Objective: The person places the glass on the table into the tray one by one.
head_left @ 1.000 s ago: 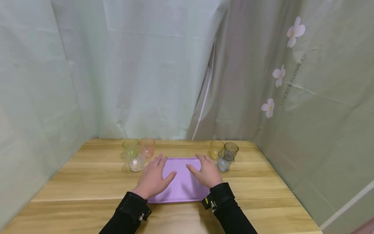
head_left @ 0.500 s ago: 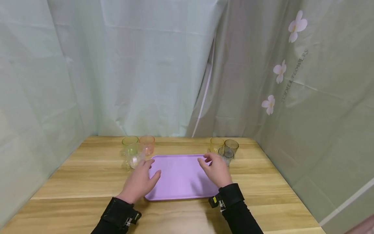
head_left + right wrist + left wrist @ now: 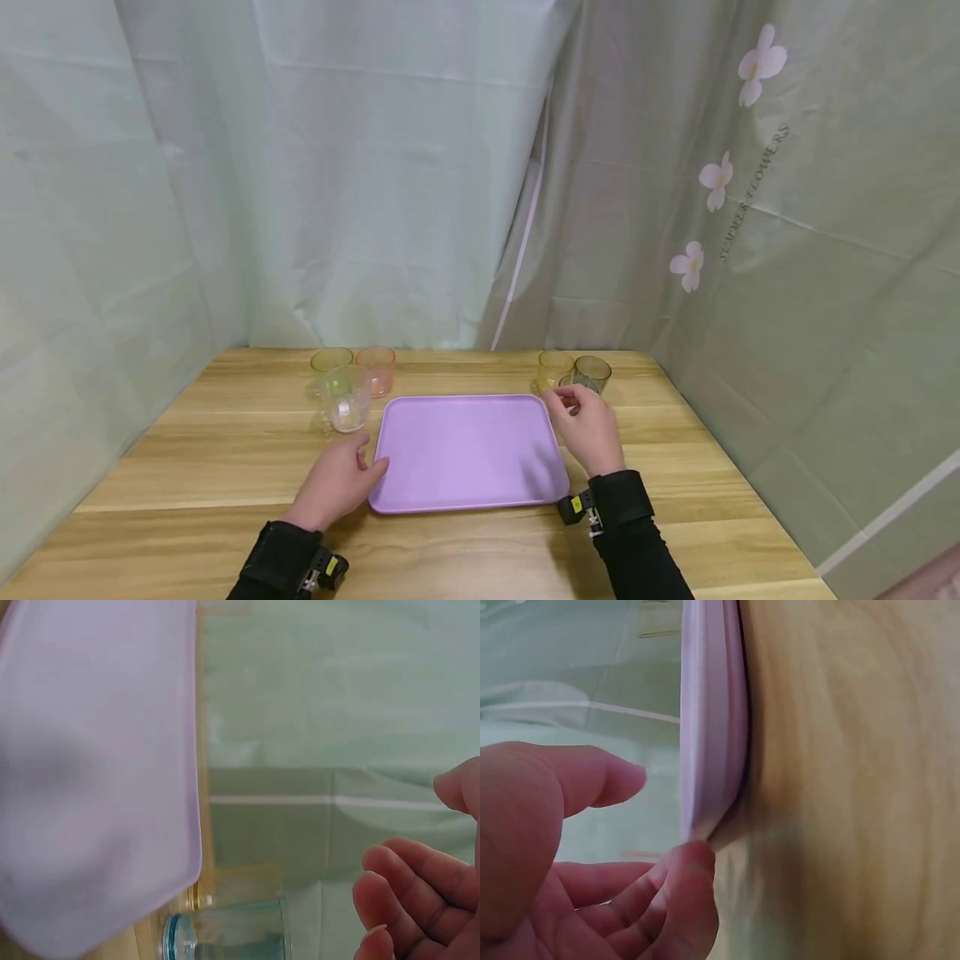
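A purple rectangular tray (image 3: 468, 454) lies flat on the wooden table. By its left edge is my left hand (image 3: 335, 483), thumb apart from loosely bent fingers. In the left wrist view its fingertips (image 3: 694, 859) reach the corner of the tray (image 3: 714, 727); whether they touch it I cannot tell. My right hand (image 3: 588, 429) hovers beyond the tray's right edge, holding nothing, its fingers loosely bent. It partly covers a bluish clear glass (image 3: 240, 930) in the head view. Behind that stand a yellow glass (image 3: 553, 369) and a smoky brown glass (image 3: 594, 371).
Left of the tray's far corner, a clear glass (image 3: 350, 404), a green glass (image 3: 331, 360) and a pink glass (image 3: 377, 372) stand close together. Pale curtains (image 3: 390, 183) hang behind and beside the table (image 3: 450, 554).
Both hands have moved apart from above the tray, the left one leftward and nearer me, the right one rightward. The tray and the glasses have not moved on the table.
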Tool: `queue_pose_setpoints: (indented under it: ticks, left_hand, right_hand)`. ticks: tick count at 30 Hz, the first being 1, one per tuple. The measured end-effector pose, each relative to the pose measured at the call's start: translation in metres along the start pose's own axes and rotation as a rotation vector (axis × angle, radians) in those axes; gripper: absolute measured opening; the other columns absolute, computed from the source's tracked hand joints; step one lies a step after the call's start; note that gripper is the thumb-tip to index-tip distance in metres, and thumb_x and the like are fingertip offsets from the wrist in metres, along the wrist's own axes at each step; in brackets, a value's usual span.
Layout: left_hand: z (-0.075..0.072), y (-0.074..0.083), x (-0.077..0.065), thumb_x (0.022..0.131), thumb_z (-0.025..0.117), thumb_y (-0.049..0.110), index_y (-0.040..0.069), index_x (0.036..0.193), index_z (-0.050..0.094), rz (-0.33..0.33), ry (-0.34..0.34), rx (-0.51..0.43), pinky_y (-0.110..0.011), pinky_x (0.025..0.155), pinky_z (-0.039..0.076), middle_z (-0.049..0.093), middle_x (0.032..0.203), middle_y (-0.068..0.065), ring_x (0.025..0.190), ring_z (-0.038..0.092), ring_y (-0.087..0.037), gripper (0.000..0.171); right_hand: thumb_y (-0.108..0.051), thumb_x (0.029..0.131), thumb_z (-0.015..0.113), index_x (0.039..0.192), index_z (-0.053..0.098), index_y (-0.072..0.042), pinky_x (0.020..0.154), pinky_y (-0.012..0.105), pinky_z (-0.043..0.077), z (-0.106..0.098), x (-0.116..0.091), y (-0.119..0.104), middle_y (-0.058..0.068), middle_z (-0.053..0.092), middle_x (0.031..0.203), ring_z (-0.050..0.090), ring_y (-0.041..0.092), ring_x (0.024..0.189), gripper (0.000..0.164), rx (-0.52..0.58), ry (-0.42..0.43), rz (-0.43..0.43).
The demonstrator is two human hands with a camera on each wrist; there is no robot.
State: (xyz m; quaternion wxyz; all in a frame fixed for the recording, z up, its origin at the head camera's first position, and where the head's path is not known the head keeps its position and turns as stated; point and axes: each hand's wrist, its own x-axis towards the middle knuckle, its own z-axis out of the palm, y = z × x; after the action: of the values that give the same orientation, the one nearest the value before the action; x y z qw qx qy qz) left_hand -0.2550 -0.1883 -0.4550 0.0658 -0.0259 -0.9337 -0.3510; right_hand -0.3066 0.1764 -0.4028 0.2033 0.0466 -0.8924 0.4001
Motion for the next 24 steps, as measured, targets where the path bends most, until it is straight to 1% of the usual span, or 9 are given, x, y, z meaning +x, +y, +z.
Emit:
queue_pose_setpoints:
  ticks: [4, 7, 11, 14, 17, 21, 24]
  left_hand:
    - [0.003, -0.005, 0.0, 0.1, 0.076, 0.018, -0.019, 0.146, 0.055, -0.061, -0.065, -0.086, -0.031, 0.055, 0.05, 0.065, 0.082, -0.006, 0.061, 0.059, -0.017, 0.063]
    - [0.005, -0.009, 0.0, 0.099, 0.075, 0.014, -0.014, 0.148, 0.057, -0.099, -0.092, -0.14, -0.031, 0.052, 0.05, 0.062, 0.079, -0.006, 0.058, 0.059, -0.018, 0.059]
    - [0.01, -0.014, 0.0, 0.097, 0.073, 0.007, -0.011, 0.147, 0.06, -0.118, -0.1, -0.187, -0.031, 0.052, 0.052, 0.061, 0.076, -0.006, 0.057, 0.061, -0.019, 0.054]
    - [0.012, -0.018, 0.001, 0.096, 0.073, 0.004, -0.011, 0.146, 0.061, -0.14, -0.1, -0.204, -0.031, 0.053, 0.055, 0.061, 0.078, -0.007, 0.058, 0.062, -0.019, 0.053]
    - [0.013, -0.02, 0.002, 0.097, 0.072, 0.005, -0.01, 0.145, 0.061, -0.162, -0.099, -0.217, -0.031, 0.054, 0.056, 0.062, 0.082, -0.007, 0.06, 0.063, -0.019, 0.052]
    - [0.014, -0.021, 0.003, 0.097, 0.073, 0.006, -0.011, 0.144, 0.062, -0.15, -0.096, -0.242, -0.03, 0.054, 0.055, 0.063, 0.084, -0.007, 0.061, 0.064, -0.019, 0.051]
    - [0.014, -0.023, 0.004, 0.096, 0.073, 0.005, -0.012, 0.142, 0.063, -0.135, -0.09, -0.253, -0.03, 0.053, 0.055, 0.064, 0.084, -0.006, 0.061, 0.064, -0.018, 0.049]
  right_hand:
    - [-0.039, 0.108, 0.07, 0.123, 0.079, -0.008, 0.089, 0.046, 0.06, -0.007, 0.007, 0.011, 0.012, 0.08, 0.11, 0.074, 0.028, 0.1, 0.035, 0.019, 0.017, 0.052]
    - [-0.041, 0.108, 0.069, 0.127, 0.078, -0.009, 0.094, 0.049, 0.059, -0.011, 0.013, 0.022, 0.014, 0.08, 0.115, 0.074, 0.032, 0.107, 0.038, 0.039, 0.046, 0.087]
    - [-0.042, 0.11, 0.066, 0.133, 0.074, -0.008, 0.096, 0.047, 0.057, -0.017, 0.02, 0.034, 0.017, 0.077, 0.123, 0.072, 0.034, 0.113, 0.042, 0.076, 0.083, 0.134]
    - [-0.044, 0.111, 0.063, 0.139, 0.068, -0.006, 0.1, 0.046, 0.055, -0.021, 0.024, 0.041, 0.019, 0.073, 0.131, 0.068, 0.035, 0.12, 0.047, 0.114, 0.094, 0.174]
    - [-0.046, 0.111, 0.062, 0.148, 0.06, -0.004, 0.107, 0.051, 0.053, -0.025, 0.029, 0.045, 0.021, 0.066, 0.143, 0.063, 0.038, 0.129, 0.056, 0.165, 0.088, 0.203]
    - [-0.047, 0.109, 0.065, 0.159, 0.047, 0.0, 0.119, 0.058, 0.047, -0.03, 0.037, 0.049, 0.024, 0.054, 0.156, 0.054, 0.042, 0.142, 0.07, 0.225, 0.062, 0.234]
    - [-0.049, 0.106, 0.07, 0.163, 0.038, 0.002, 0.126, 0.059, 0.041, -0.028, 0.041, 0.052, 0.027, 0.046, 0.162, 0.047, 0.044, 0.149, 0.083, 0.264, 0.043, 0.267]
